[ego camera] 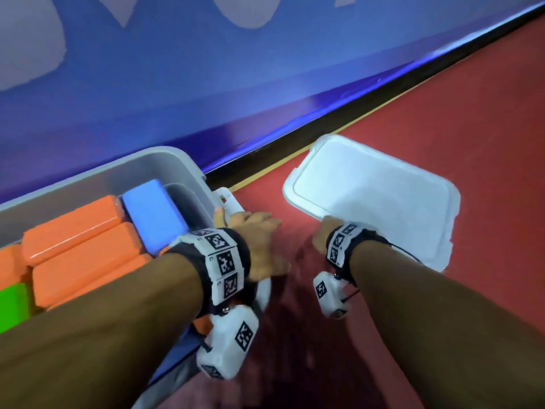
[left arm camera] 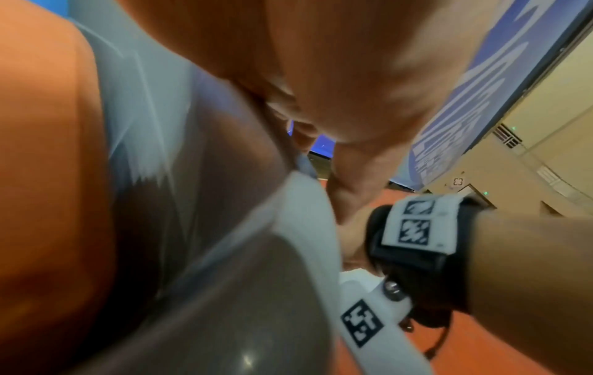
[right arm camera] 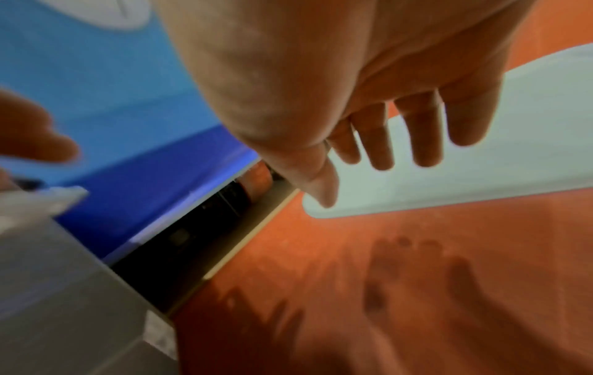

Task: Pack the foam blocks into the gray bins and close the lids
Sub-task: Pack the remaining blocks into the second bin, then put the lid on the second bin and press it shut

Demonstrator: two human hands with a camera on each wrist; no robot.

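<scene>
A gray bin (ego camera: 165,152) stands at the left in the head view, with several orange foam blocks (ego camera: 73,225), a blue block (ego camera: 153,208) and a green block (ego camera: 11,305) inside. My left hand (ego camera: 259,240) rests on the white latch (ego camera: 233,202) at the bin's right end, fingers spread; the left wrist view is blurred. A white lid (ego camera: 377,199) lies flat on the red floor to the right. My right hand (ego camera: 321,234) is at the lid's near left edge. In the right wrist view my right hand (right arm camera: 382,162) hangs over the lid (right arm camera: 481,165) with straight fingers, holding nothing.
A blue wall panel (ego camera: 206,69) runs behind the bin. A black gap (ego camera: 295,143) with a pale strip lines its base. Red floor (ego camera: 472,98) spreads to the right and between my arms. My forearms cover the bin's near side.
</scene>
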